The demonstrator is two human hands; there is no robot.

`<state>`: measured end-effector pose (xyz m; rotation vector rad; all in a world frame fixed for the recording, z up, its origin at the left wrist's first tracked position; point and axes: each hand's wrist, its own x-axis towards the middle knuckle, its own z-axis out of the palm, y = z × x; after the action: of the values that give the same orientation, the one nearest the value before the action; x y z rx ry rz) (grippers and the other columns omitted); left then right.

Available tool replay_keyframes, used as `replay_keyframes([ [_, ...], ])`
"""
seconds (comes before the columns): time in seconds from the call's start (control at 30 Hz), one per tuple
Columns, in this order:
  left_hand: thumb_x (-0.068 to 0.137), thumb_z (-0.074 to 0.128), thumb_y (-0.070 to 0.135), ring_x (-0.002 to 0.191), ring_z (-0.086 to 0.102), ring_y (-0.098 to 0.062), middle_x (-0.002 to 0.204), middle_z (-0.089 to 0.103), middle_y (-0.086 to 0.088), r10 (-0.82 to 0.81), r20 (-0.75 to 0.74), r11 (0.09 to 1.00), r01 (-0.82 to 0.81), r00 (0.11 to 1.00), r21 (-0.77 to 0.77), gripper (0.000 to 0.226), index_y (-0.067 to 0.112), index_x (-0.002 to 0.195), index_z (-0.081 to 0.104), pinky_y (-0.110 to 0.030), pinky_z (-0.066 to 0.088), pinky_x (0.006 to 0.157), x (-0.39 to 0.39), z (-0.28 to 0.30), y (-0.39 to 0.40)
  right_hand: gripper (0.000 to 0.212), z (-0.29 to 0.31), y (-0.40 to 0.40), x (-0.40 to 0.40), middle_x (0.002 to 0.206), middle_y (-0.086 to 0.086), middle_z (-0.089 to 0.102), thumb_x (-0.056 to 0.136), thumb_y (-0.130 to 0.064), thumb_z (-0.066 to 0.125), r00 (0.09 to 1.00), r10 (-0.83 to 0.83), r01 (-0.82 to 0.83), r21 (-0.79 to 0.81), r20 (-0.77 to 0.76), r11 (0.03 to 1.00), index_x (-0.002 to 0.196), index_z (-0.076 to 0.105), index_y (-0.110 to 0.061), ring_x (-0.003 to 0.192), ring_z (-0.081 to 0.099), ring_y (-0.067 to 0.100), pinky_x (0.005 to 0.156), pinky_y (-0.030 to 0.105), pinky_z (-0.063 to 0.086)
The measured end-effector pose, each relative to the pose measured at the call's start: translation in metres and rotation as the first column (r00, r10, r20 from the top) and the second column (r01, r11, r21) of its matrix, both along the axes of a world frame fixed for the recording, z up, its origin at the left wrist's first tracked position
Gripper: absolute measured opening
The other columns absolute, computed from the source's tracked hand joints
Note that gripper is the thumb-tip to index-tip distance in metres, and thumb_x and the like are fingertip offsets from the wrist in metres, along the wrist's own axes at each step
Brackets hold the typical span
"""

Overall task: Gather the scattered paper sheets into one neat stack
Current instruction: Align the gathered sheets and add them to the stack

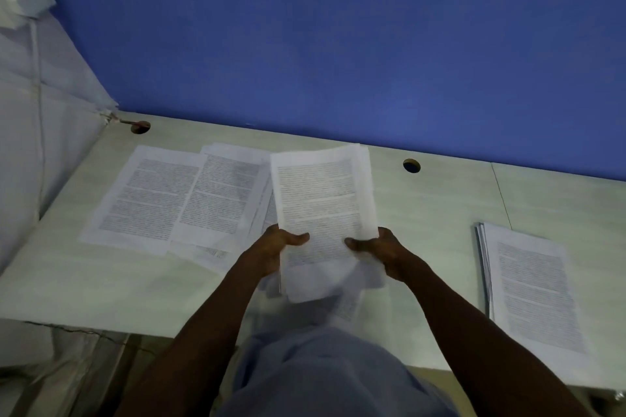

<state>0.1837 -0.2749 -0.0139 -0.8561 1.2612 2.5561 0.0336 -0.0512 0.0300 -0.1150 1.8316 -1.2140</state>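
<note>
Both hands hold a bundle of printed paper sheets (321,200) above the middle of the pale desk (440,206). My left hand (281,247) grips its lower left edge and my right hand (382,250) its lower right edge, thumbs on top. The bundle's edges are uneven, with loose corners hanging below my hands. Several more printed sheets (176,196) lie overlapped and spread on the desk to the left, partly hidden behind the bundle. A separate stack of sheets (531,288) lies flat on the desk at the right.
A blue wall (338,44) rises directly behind the desk. Two round cable holes (411,166) are cut near the desk's back edge. A white covered bulk (37,112) stands at the left. My light blue clothing (321,372) fills the bottom centre.
</note>
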Motion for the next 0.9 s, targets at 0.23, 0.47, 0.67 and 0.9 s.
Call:
replay_keyframes([
  [0.23, 0.079, 0.083, 0.000, 0.119, 0.066, -0.030, 0.129, 0.070, -0.012, 0.037, 0.104, 0.981, -0.016, 0.994, -0.192, 0.056, 0.003, 0.132, 0.065, -0.048, 0.051, 0.107, -0.041, 0.010, 0.039, 0.023, -0.011, 0.044, -0.020, 0.102, 0.009, 0.078, 0.086, -0.019, 0.083, 0.929, -0.222, 0.255, 0.078, -0.296, 0.964, 0.105, 0.079, -0.008, 0.090, 0.070, 0.023, 0.085, 0.042, 0.059],
  [0.47, 0.099, 0.065, 0.012, 0.091, 0.070, -0.022, 0.111, 0.072, -0.007, 0.129, 0.129, 0.923, -0.072, 0.983, -0.379, 0.028, 0.008, 0.127, 0.068, -0.034, 0.060, 0.079, -0.098, 0.016, 0.143, 0.015, -0.018, 0.156, -0.044, 0.085, 0.015, 0.074, 0.088, -0.016, 0.077, 0.836, -0.298, 0.415, 0.174, -0.461, 0.893, 0.090, 0.078, -0.002, 0.077, 0.062, 0.022, 0.074, 0.038, 0.056],
  [0.67, 0.091, 0.074, 0.020, 0.091, 0.074, -0.026, 0.103, 0.077, -0.007, -0.044, 0.217, 0.797, 0.166, 0.975, -0.581, 0.017, 0.010, 0.105, 0.077, -0.046, 0.064, 0.078, -0.164, 0.014, 0.273, 0.018, -0.017, 0.293, -0.071, 0.086, 0.016, 0.074, 0.088, -0.021, 0.071, 0.783, -0.371, 0.544, 0.260, -0.499, 0.798, 0.089, 0.075, -0.003, 0.087, 0.069, 0.036, 0.082, 0.045, 0.057],
  [0.9, 0.085, 0.081, 0.027, 0.084, 0.072, -0.026, 0.094, 0.076, -0.007, -0.140, 0.294, 0.624, 0.315, 0.946, -0.716, 0.024, 0.004, 0.093, 0.075, -0.042, 0.064, 0.073, -0.228, 0.015, 0.398, 0.031, -0.013, 0.414, -0.101, 0.087, 0.015, 0.070, 0.080, -0.034, 0.062, 0.741, -0.436, 0.618, 0.265, -0.511, 0.740, 0.090, 0.070, -0.005, 0.084, 0.063, 0.033, 0.076, 0.038, 0.049],
])
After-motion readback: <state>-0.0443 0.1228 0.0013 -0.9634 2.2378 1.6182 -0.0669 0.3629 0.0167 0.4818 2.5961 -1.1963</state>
